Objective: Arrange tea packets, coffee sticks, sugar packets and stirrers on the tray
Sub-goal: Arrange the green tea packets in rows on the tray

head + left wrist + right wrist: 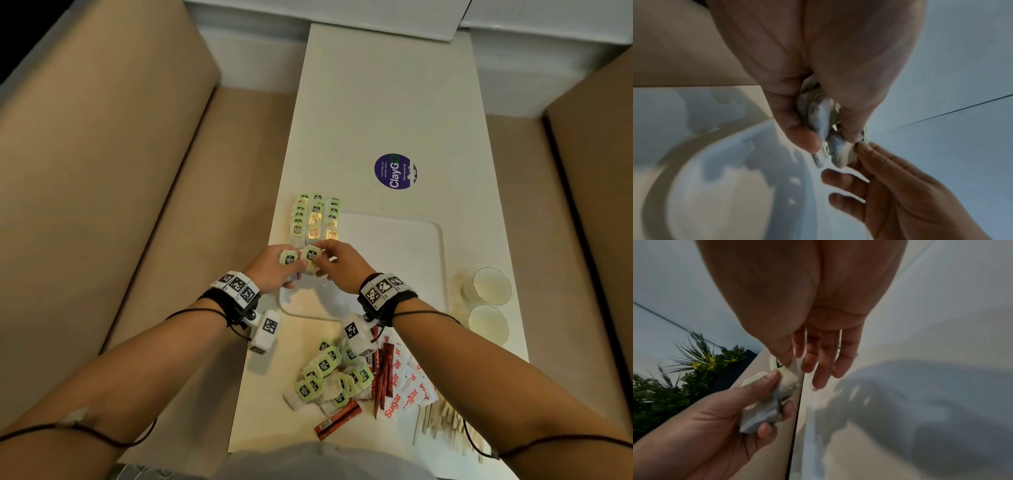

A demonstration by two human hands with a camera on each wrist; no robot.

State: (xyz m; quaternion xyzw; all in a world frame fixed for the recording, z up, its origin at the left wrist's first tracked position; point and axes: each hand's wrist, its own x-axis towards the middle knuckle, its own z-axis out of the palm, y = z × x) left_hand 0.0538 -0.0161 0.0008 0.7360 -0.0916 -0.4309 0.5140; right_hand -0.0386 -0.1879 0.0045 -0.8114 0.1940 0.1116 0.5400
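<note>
The left hand [274, 265] is gripping several tea packets [287, 257] while the right hand [337, 262] is pinching, seemingly, one packet [311, 256], which may drag others loose.

Long, narrow white table [383, 113] runs away from the viewer, glossy top catching soft indoor light; a round purple sticker [395, 171] sits near its middle. Tan upholstered bench seats flank the table, one to its left [113, 178] and one to its right [589, 178], and a white panelled wall [541, 31] closes off its far end. Green leafy plants with yellow flowers [694, 369] show in the right wrist view beyond the table's edge.
</note>
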